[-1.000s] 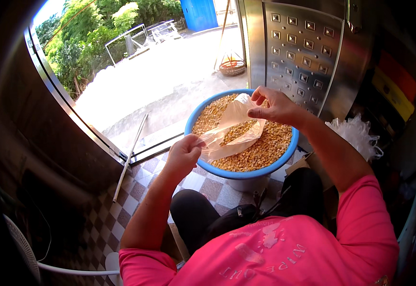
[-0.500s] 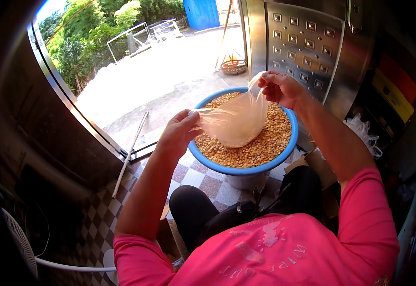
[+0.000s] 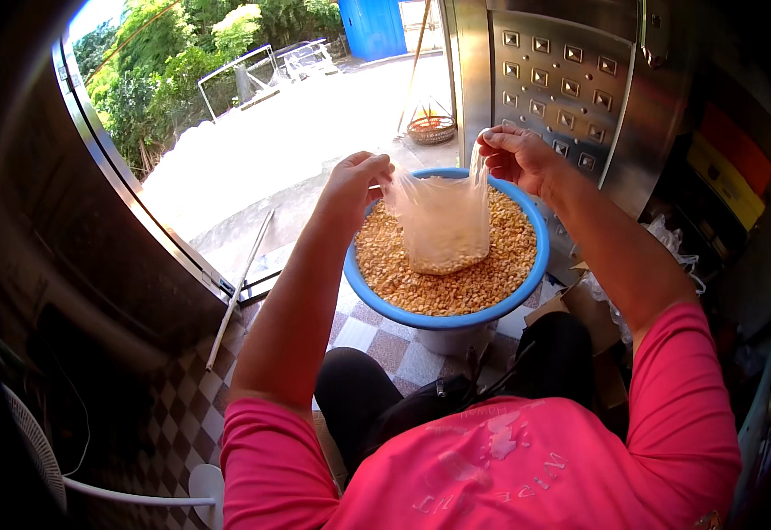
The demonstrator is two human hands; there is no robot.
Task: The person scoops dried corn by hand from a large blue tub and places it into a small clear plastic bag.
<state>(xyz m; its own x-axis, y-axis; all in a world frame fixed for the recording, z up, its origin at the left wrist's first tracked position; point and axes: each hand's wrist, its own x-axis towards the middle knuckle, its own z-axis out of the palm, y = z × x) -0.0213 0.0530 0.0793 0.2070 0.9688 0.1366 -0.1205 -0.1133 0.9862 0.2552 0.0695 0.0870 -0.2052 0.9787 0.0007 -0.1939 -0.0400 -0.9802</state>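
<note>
Between my knees and the doorway stands a blue-rimmed tub (image 3: 385,305) filled with dried corn kernels (image 3: 513,256). Over the kernels hangs a thin translucent plastic bag (image 3: 443,212), its bottom resting on them or just above; I cannot tell which. Some kernels show through its lower part. My left hand (image 3: 359,177) pinches the bag's left top corner. With its fingers closed, my right hand (image 3: 518,157) holds the right top corner, a little higher. The bag's top edge sags between the two hands.
A metal door (image 3: 553,88) with raised studs stands at the right, a wicker basket (image 3: 431,129) beyond it outside. On the checkered floor (image 3: 376,336) a thin pole (image 3: 239,291) leans by the doorway. A white fan (image 3: 32,442) is at lower left, crumpled plastic bags (image 3: 672,243) at right.
My left hand has risen and moved right, closer to my right hand. The bag, earlier stretched slantwise to the left, now hangs upright between both hands.
</note>
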